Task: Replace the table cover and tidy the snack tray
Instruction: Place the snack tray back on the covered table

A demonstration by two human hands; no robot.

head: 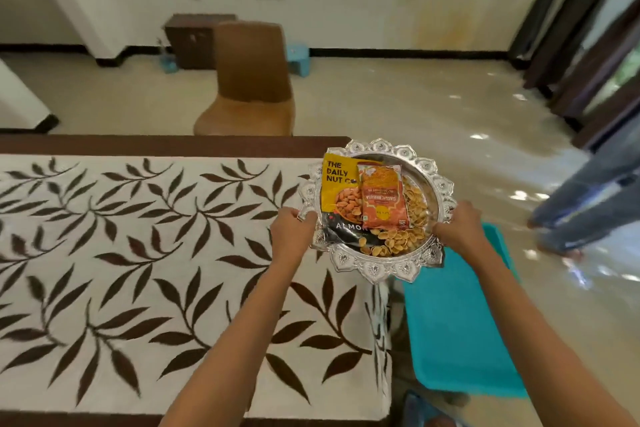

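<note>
- Your left hand (292, 230) is closed on the near-left rim of the snack tray (388, 270), fingers wrapped over the scalloped edge.
- Your right hand (457, 227) grips the opposite rim on the right, so the tray hangs between the two hands, carried level.
- The tray sits at the right end of the table, partly over the leaf-patterned table cover (138, 253) and partly past the corner, above the floor and a turquoise stool (460, 340). You cannot tell from here whether its underside touches the cover.
- Judge the tray as rigid and shiny, probably thin metal or metallised plastic: it will not flex, but the embossed rim looks slick, so hold with fingers underneath and thumbs on top, at opposite sides as you do now.
- The load is loose. The yellow almond packet (337, 198) and the orange snack packet (381, 198) lie flat and overlapping, and a clear bag of shell-shaped crisps (412, 218) lies under them. All look light and smooth-skinned, so they will likely slide if you tip the tray.
- The crisps are brittle; avoid pressing or stacking weight on them.
- The cover is soft cloth and will probably drag or bunch if you slide the tray across it, so lower it straight down.
- A brown chair (249, 80) stands beyond the table, and another person's legs (588, 191) are at the right.
</note>
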